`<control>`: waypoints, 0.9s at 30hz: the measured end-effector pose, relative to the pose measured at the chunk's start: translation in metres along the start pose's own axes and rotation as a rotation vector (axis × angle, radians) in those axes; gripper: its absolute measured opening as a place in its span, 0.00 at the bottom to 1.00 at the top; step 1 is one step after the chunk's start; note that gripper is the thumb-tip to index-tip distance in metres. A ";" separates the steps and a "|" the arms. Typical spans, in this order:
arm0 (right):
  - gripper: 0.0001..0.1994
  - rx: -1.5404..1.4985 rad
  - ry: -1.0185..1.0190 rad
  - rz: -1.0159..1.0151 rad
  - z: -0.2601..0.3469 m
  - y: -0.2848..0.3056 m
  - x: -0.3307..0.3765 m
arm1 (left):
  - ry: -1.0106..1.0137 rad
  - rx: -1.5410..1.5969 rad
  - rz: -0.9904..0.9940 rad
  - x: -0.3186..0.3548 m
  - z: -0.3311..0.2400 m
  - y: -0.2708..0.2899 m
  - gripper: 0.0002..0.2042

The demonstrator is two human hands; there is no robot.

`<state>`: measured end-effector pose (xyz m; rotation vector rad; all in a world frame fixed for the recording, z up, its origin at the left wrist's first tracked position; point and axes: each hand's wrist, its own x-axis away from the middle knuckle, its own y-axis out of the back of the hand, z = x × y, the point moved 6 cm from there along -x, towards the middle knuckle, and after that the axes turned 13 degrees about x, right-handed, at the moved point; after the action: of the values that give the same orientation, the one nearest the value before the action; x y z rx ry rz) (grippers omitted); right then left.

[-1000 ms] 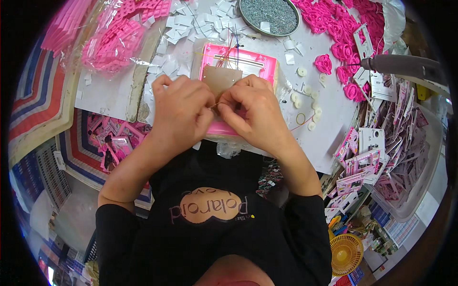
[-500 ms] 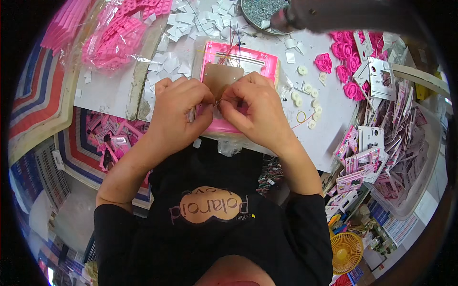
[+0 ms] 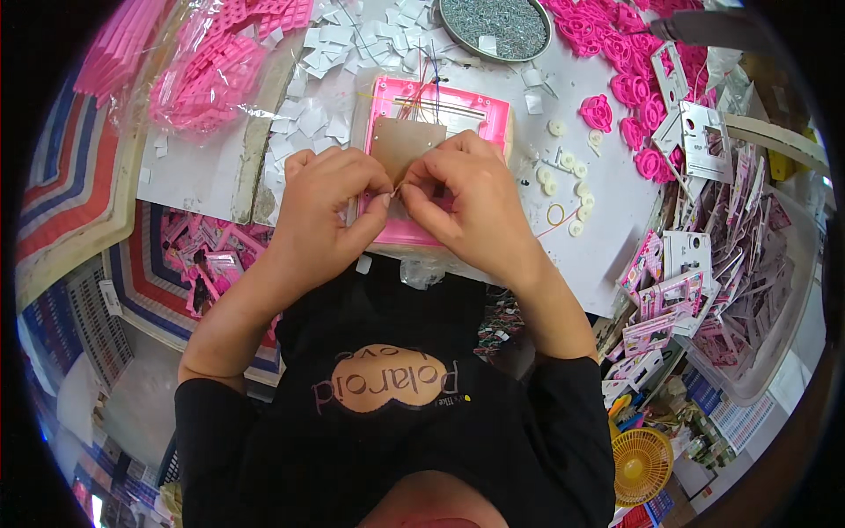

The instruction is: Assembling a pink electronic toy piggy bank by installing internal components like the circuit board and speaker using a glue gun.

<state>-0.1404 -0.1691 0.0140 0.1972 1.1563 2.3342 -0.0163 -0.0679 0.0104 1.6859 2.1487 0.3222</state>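
Observation:
A pink plastic housing (image 3: 503, 114) lies on the table in front of me, with a brown circuit board (image 3: 407, 141) over its middle. Several thin coloured wires (image 3: 424, 99) rise beyond the board. At the board's near edge my left hand (image 3: 330, 207) pinches a thin wire between thumb and forefinger. Right beside it, my right hand (image 3: 471, 201) has its fingertips closed on the same small spot, and the wire (image 3: 395, 191) shows between the two hands. My fingers hide the housing's near part and most of the wire.
White paper squares (image 3: 310, 117) lie left of the housing. Behind stands a round tray of screws (image 3: 498, 30). White plastic wheels (image 3: 568, 161) and pink rings (image 3: 629, 90) lie rightward, below a dark screwdriver-like tool (image 3: 704, 28). Printed panels (image 3: 673, 295) fill the right side.
The dark tool has swung to the right, uncovering the screw tray and more pink rings. My hands keep their pinch with only slight finger movement, and the board has tilted a little.

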 end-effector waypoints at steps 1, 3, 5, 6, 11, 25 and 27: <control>0.05 0.093 0.028 -0.081 0.004 0.003 0.000 | 0.019 0.029 0.003 0.000 0.002 0.000 0.04; 0.06 0.280 0.084 -0.243 0.014 0.009 0.004 | 0.163 0.260 -0.006 0.001 0.008 -0.002 0.05; 0.07 0.101 0.049 -0.207 0.012 0.004 0.014 | 0.173 0.356 -0.027 0.000 0.007 -0.005 0.05; 0.07 0.011 0.031 -0.190 0.012 0.002 0.019 | 0.114 0.334 -0.044 -0.002 0.003 -0.007 0.06; 0.07 -0.314 -0.235 -0.101 -0.002 -0.002 0.034 | -0.120 0.034 -0.059 0.003 -0.016 -0.013 0.05; 0.07 -0.137 0.072 -0.366 0.009 -0.004 0.043 | 0.572 0.681 0.230 0.003 0.016 -0.018 0.08; 0.07 -0.137 0.073 -0.346 0.008 -0.005 0.043 | 0.612 0.715 0.236 0.002 0.017 -0.019 0.09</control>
<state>-0.1721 -0.1394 0.0107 -0.1293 0.9703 2.1143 -0.0262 -0.0717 -0.0135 2.5031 2.7139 0.1433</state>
